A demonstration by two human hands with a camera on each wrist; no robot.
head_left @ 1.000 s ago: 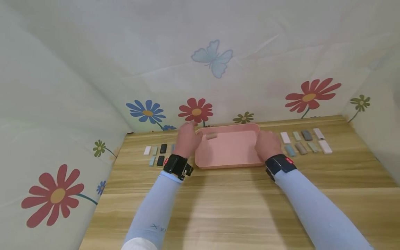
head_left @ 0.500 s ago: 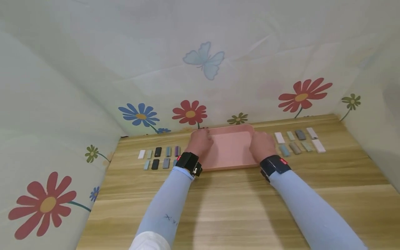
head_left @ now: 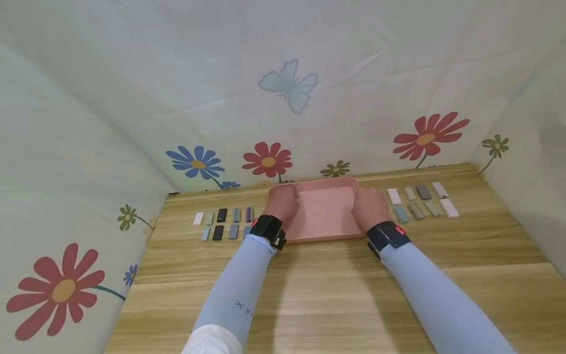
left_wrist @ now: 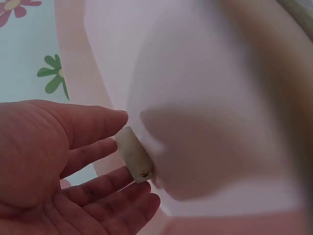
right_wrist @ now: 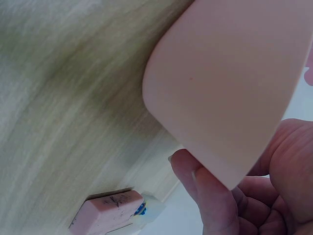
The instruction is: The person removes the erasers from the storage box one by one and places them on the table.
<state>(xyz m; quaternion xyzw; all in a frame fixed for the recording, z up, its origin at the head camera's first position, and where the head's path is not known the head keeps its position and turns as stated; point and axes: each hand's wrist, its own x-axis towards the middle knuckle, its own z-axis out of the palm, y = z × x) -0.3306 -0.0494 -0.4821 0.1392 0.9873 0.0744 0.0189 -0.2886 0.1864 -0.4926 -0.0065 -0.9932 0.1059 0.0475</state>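
Note:
A shallow pink rectangular tray lies near the back of the wooden table in the head view. My left hand reaches over its left end. Seen from the left wrist, that hand's thumb and fingers are at the ends of a small beige block with a little dark mark at one end, close over the tray floor. In the head view the hand hides this block. My right hand grips the tray's right end; in the right wrist view its fingers curl under the tray wall, thumb side above.
Several small blocks, white, green, black and blue, such as a black block, stand in two rows left of the tray. Two more rows, including a white block, lie on the right. A flower-printed cloth rises behind the table.
My left hand has moved right and down from the tray's left rim into the tray, over the beige block that lay there. The right hand stays on the right end. The view has shifted slightly.

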